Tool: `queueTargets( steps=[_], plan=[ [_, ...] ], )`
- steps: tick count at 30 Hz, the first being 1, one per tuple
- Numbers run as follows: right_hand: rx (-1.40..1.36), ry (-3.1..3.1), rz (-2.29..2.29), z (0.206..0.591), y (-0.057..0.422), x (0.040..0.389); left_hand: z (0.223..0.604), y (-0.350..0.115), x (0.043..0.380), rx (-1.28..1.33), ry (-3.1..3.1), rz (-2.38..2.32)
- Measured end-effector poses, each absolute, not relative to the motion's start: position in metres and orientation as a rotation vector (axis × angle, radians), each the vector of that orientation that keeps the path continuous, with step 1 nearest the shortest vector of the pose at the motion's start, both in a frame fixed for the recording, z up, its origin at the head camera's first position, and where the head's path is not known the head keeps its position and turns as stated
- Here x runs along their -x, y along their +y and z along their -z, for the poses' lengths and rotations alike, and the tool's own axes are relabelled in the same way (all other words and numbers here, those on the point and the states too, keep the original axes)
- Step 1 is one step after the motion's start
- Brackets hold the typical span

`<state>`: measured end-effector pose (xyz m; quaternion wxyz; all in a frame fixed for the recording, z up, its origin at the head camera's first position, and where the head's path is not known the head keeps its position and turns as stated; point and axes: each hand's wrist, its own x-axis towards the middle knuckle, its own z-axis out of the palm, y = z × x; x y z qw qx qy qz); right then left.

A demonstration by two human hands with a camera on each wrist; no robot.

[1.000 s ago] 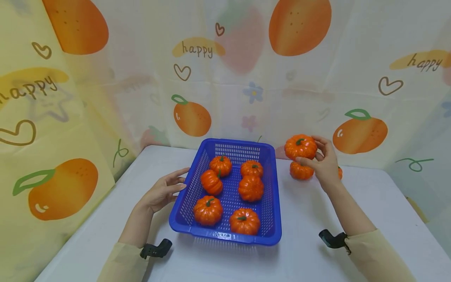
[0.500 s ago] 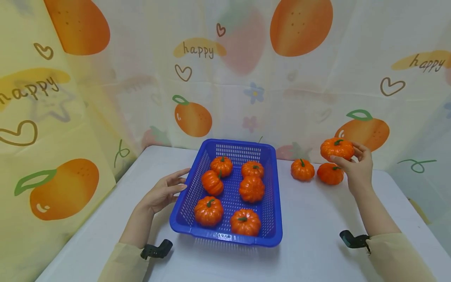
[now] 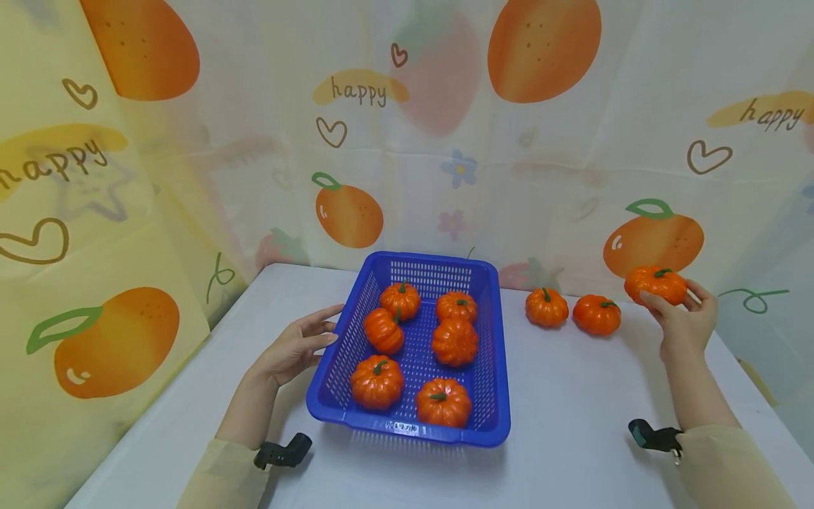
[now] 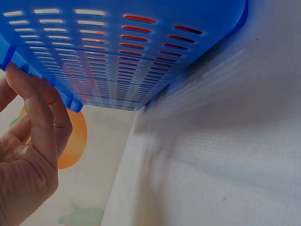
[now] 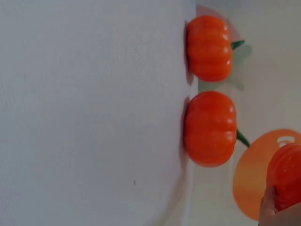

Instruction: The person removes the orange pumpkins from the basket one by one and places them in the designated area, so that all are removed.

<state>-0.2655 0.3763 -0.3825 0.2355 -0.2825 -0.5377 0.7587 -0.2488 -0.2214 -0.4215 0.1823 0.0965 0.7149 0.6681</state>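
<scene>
A blue plastic basket [image 3: 407, 428] holds several small orange toy pumpkins [image 3: 376, 382] with green stems. At its left side, my left hand [image 3: 289, 350] touches the rim with relaxed, slightly bent fingers. The left wrist view shows those fingertips [image 4: 14, 70] against the rim, beside the slotted wall. My right hand [image 3: 689, 322] grips another toy pumpkin [image 3: 655, 285], thumb at the front, near the table's right back corner. Left of it, two toy pumpkins, one upright [image 3: 546, 308] and one beside it [image 3: 596, 315], stand in a row. Only part of the held pumpkin [image 5: 287, 176] shows in the right wrist view.
A white-covered table [image 3: 566, 424] bears the basket and pumpkins. Behind and to the left hang fruit-printed cloths [image 3: 407, 177], close to the table's back edge. A black wrist camera [image 3: 282, 450] sits on each forearm.
My right hand has carried its pumpkin rightward past the two standing ones and then lowered it, uncovering both. My left hand and the basket have stayed in place.
</scene>
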Motion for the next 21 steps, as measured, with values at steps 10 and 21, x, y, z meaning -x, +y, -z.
queueTargets(
  steps=[10, 21],
  plan=[
    [0.995, -1.41, -2.027, 0.403, 0.4, 0.265, 0.423, -0.22, 0.249, -0.281, 2.009, -1.892],
    [1.136, -1.523, -1.957, 0.427, 0.41, 0.267, 0.423, -0.221, 0.249, -0.271, 2.017, -1.891]
  ],
)
